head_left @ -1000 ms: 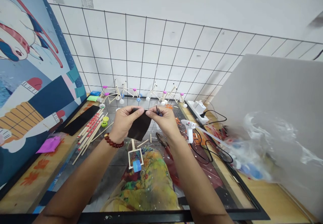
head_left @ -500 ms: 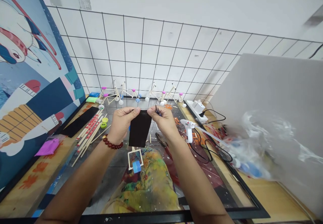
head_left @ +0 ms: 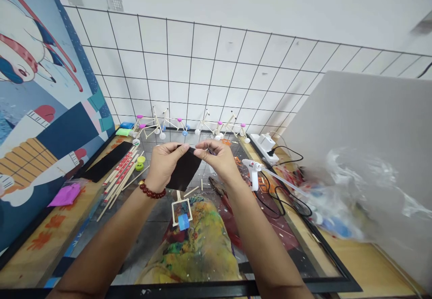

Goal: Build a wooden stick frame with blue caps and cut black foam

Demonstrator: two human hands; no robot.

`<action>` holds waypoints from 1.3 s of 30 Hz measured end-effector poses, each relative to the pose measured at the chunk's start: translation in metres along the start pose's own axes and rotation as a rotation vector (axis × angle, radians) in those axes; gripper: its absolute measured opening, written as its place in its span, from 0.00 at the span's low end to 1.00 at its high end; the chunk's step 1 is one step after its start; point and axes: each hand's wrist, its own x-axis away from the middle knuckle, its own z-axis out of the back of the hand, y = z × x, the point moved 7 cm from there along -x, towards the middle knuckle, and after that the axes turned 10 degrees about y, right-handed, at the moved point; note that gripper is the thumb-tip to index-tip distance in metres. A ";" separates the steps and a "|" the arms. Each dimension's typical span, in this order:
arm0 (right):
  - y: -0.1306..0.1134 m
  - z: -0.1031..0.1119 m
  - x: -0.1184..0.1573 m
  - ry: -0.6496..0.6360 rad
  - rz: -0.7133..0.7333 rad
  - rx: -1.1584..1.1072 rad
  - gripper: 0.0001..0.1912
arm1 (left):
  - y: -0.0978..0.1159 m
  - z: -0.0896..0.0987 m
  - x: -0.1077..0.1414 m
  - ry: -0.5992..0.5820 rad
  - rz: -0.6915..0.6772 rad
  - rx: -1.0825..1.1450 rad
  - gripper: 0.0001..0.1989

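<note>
Between my two hands hangs a black sheet (head_left: 185, 171), perhaps cloth or felt, tilted with its lower edge to the left. My left hand (head_left: 165, 162) pinches its top left edge between thumb and fingers. At the top right corner, my right hand (head_left: 218, 157) is closed on the same sheet, thumb over the edge. A small dark tool lies partly hidden in the right hand's fingers; I cannot make out its kind. Below the sheet lies a small frame of pale sticks (head_left: 173, 213) with a blue block (head_left: 184, 221) on it.
Stick models with coloured round pieces (head_left: 179, 120) line the back. At left lie wooden sticks (head_left: 118, 177), a black strip (head_left: 108, 162) and a magenta packet (head_left: 65, 194). Pliers (head_left: 219, 187), a white glue gun (head_left: 252, 173) with its cable, and a power strip (head_left: 263, 147) are at right.
The black sheet has tilted, its lower edge swinging left. My right fingers have shifted along its top edge, and the dark tool's tip is less visible.
</note>
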 end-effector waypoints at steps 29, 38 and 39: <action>0.009 0.002 -0.005 -0.006 0.105 0.034 0.11 | -0.002 0.005 -0.006 0.094 -0.040 0.130 0.09; 0.011 0.004 -0.006 0.048 0.093 0.025 0.12 | -0.004 0.001 -0.004 0.033 0.016 0.171 0.09; 0.010 0.005 -0.006 0.058 0.097 0.026 0.12 | -0.004 -0.001 -0.004 0.010 0.041 0.174 0.10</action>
